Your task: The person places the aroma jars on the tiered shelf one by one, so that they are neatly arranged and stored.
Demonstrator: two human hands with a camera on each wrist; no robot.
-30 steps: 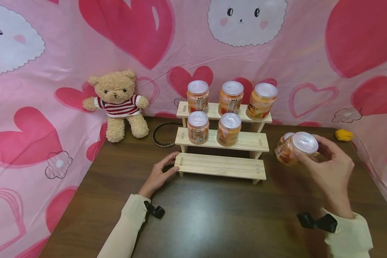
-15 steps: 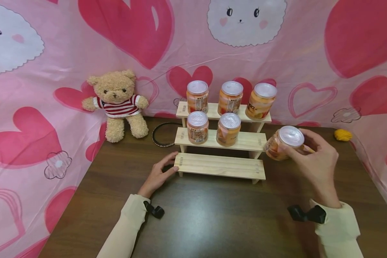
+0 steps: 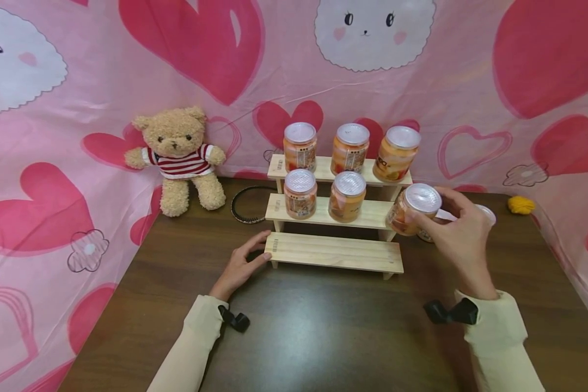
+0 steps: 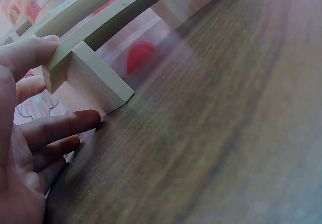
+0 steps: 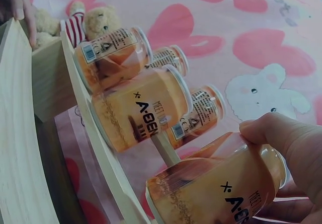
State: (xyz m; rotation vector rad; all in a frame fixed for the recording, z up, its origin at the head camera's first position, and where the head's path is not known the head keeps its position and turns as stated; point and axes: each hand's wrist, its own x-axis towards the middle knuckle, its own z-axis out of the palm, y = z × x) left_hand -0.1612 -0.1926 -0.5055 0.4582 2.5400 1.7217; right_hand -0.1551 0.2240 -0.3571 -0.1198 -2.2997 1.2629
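My right hand (image 3: 463, 234) grips a clear jar (image 3: 405, 213) of orange food with a pale lid, slightly tilted, at the right end of the wooden rack's (image 3: 333, 251) middle step. Whether the jar touches the board cannot be told. In the right wrist view the thumb (image 5: 271, 131) lies along the jar's side near its lid. Two similar jars, a left jar (image 3: 301, 196) and a right jar (image 3: 348, 198), stand on the middle step. My left hand (image 3: 240, 265) holds the left end of the bottom step, its thumb (image 4: 32, 53) against the board.
Three more jars stand on the top step, one a left jar (image 3: 300, 148). Behind my right hand, pale lids (image 3: 488, 214) show, mostly hidden. A teddy bear (image 3: 178, 158), a black hairband (image 3: 240, 209) and a yellow bundle (image 3: 521, 204) are on the table (image 3: 294, 337).
My right hand has carried the jar leftward from the group at the right to the middle step's right end. My left hand has stayed at the rack.
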